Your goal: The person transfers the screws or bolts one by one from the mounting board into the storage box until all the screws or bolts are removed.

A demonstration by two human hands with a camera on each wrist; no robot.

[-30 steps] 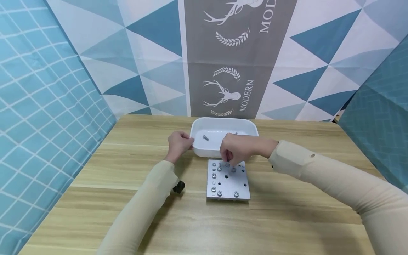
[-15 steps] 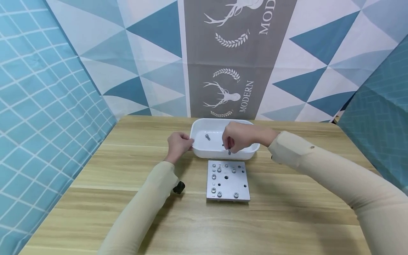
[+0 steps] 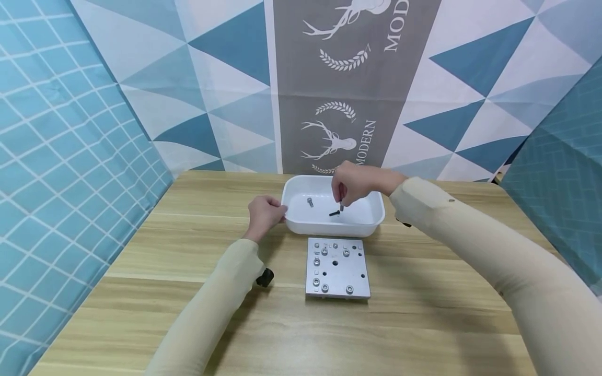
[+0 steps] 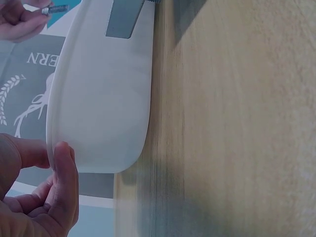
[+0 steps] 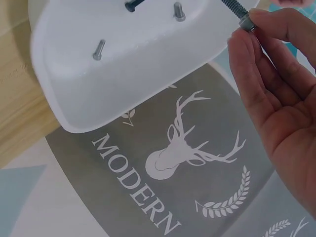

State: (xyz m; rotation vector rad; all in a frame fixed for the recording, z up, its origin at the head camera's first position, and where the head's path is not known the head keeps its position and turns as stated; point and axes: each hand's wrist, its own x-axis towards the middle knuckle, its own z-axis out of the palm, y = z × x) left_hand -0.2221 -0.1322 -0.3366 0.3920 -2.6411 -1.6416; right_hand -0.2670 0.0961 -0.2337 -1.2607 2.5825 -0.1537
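At the back of the table stands a white tray (image 3: 301, 227), its left end pinched at the rim between thumb and fingers of my left hand (image 3: 265, 214). My right hand (image 3: 350, 183) is over the tray's right half, pinching a silver bolt (image 5: 239, 12) by its head, the threaded end pointing down. Inside the tray lie a silver bolt (image 3: 310, 202) and a black screw (image 3: 334, 213); the right wrist view also shows a smaller silver screw (image 5: 99, 49). Before the tray lies a square metal plate (image 3: 340, 274) with several bolts seated in it and some open holes.
The wooden table (image 3: 188, 303) extends around the plate and tray. Right behind the tray hangs a patterned cloth (image 3: 305, 78), with blue cloth (image 3: 56, 156) along the left side and another (image 3: 559, 156) on the right.
My right hand has moved from over the plate's far edge back and up to over the tray, the bolt in its fingers. My left hand keeps its place on the rim.
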